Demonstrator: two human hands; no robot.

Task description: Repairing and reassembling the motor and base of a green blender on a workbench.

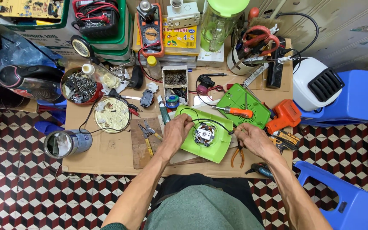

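A light green plastic appliance base (218, 147) lies on the cardboard-covered bench (107, 155), with a small electric motor (204, 133) showing in its middle. My left hand (176, 132) rests on the base's left edge, its fingers pinching a black wire (211, 121) that arcs over the motor. At the base's right edge, my right hand (252, 138) grips the other end of that wire. A green cover plate (239, 99) lies just behind, with an orange-handled screwdriver (238, 112) on it.
Pliers (148, 133) lie left of the base, orange-handled pliers (237, 156) by my right wrist. An orange drill (284, 116), a round tin (112, 114), a screw-filled tin (79, 86), a multimeter (150, 32) and a tool cup (245, 57) crowd the bench. Blue stools (354, 204) stand right.
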